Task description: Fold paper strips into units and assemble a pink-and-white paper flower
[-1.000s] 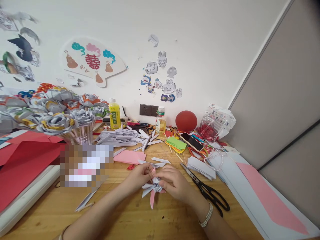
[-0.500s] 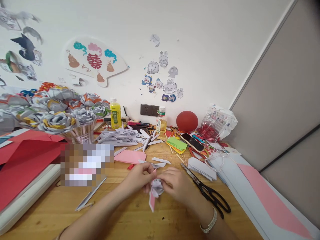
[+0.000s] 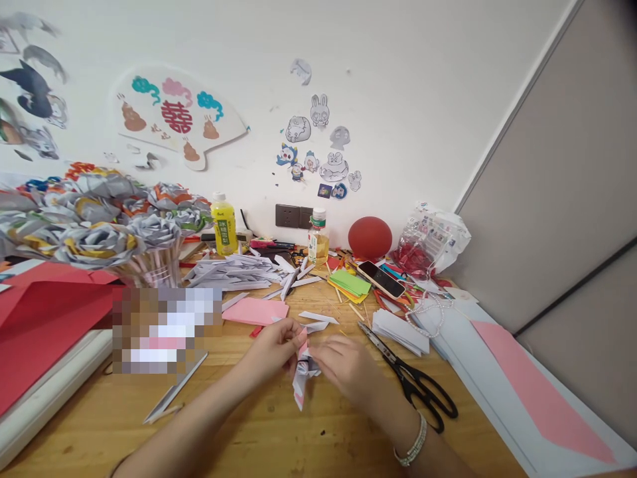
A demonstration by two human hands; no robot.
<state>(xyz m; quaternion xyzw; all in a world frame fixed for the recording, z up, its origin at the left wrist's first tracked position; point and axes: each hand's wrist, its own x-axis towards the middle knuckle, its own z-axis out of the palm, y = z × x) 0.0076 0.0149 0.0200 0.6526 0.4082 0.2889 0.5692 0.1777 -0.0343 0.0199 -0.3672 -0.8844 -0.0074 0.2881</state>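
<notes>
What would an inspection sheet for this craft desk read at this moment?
Surface: light wooden tabletop, mostly covered toward the wall.
Job's things: folded white-and-pink paper piece, pinched between both hands.
Clutter: black-handled scissors right of the hands; pink paper sheet; heap of white folded paper strips; green paper stack; smartphone; yellow drink bottle; red ball.
Hands: left hand and right hand both grip the paper piece.
Cables: nothing seen for certain; dark wall socket behind the bottles.
Surroundings: white wall with cartoon stickers; grey paper-rose bouquet at left.
</notes>
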